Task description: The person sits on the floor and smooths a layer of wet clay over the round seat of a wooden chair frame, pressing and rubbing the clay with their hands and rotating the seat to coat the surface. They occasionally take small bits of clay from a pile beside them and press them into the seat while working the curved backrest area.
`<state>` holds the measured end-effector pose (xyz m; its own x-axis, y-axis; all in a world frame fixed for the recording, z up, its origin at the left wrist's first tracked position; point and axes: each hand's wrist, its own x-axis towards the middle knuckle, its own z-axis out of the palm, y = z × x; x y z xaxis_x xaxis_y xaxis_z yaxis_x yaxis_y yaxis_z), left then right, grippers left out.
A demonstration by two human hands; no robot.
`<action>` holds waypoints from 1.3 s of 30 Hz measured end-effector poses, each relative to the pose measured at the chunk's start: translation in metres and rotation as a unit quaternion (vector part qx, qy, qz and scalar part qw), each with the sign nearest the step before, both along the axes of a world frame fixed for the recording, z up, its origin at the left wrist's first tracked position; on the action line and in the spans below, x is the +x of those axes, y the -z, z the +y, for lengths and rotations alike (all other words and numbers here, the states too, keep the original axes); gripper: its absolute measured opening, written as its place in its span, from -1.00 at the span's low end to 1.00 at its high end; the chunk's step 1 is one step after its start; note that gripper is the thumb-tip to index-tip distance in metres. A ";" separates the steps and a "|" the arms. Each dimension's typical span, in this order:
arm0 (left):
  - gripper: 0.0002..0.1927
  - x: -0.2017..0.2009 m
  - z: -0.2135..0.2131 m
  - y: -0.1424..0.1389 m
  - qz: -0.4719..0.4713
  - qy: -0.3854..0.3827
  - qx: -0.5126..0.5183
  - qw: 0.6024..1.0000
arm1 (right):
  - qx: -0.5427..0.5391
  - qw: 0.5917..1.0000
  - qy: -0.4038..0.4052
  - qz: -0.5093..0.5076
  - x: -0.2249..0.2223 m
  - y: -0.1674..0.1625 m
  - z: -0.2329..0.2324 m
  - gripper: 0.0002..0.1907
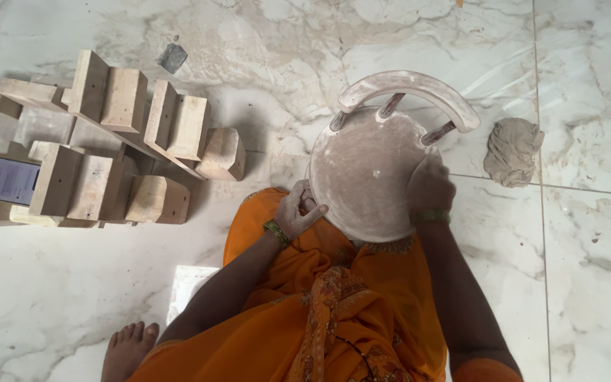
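A small round wooden stool [365,173] with a curved backrest [411,88] stands on the marble floor, seen from above; its seat is dusty and pale. My left hand [298,212] grips the seat's left rim, fingers curled over the edge. My right hand [429,187] lies pressed on the seat's right edge, below the backrest's right spindle. Both wrists wear green bangles. My orange garment [334,304] fills the space under the stool's near edge.
A pile of pale wooden blocks [107,141] lies at the left. A crumpled grey cloth [512,151] sits right of the stool. A small dark square piece [172,57] is at the top. A bare foot [129,346] shows at the lower left.
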<state>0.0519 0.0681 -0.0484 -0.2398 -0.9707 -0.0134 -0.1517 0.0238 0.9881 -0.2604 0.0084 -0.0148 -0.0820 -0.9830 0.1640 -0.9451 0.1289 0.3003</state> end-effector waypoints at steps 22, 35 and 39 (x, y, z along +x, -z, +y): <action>-0.37 0.001 -0.002 0.000 0.016 -0.007 -0.089 0.996 | -0.073 0.982 -0.176 0.013 -0.040 -0.026 -0.006 -0.68; -0.39 0.002 -0.001 0.001 -0.007 -0.001 -0.031 0.999 | -0.074 0.966 -0.226 0.096 -0.048 -0.021 -0.011 -0.72; -0.39 0.001 -0.003 0.002 -0.007 -0.008 -0.028 1.000 | -0.066 0.982 -0.175 -0.006 -0.048 -0.026 -0.012 -0.74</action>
